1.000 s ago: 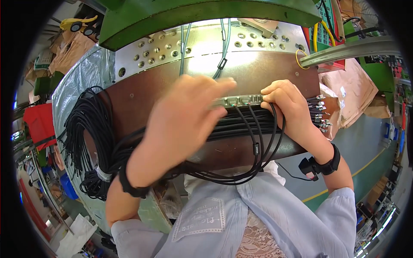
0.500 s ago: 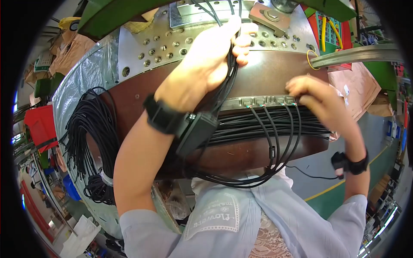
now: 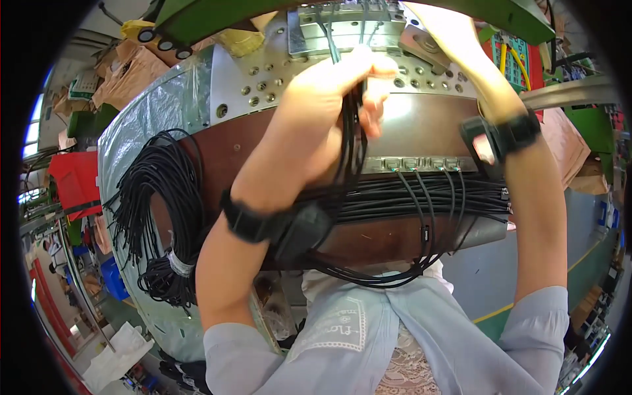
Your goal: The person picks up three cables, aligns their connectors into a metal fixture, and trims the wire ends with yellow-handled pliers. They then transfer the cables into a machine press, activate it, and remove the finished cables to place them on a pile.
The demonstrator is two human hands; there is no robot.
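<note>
My left hand (image 3: pixel 332 92) is closed around a bundle of thin black cables (image 3: pixel 350 125), just in front of a metal fixture (image 3: pixel 349 39). Several cable ends run from its fingers to that fixture. My right hand (image 3: pixel 447 26) reaches up beside the fixture, its fingers cut off by the top edge. On the brown worktop lies a metal strip with slots (image 3: pixel 421 164). Ends of black cables with small coloured wires sit at the strip, and those cables loop down toward my lap. Behind them lies a flat row of black cables (image 3: pixel 401 197).
At the left hangs a thick tied coil of black cables (image 3: pixel 164 171). A green machine beam (image 3: pixel 217 23) crosses the top. The drilled metal plate (image 3: pixel 230 79) lies behind the brown worktop (image 3: pixel 257 135). A metal rail (image 3: pixel 573 92) juts in at the right.
My right hand has gone from the right end of the slotted strip up to the fixture at the top. My left hand still grips the cables; the view has shifted slightly.
</note>
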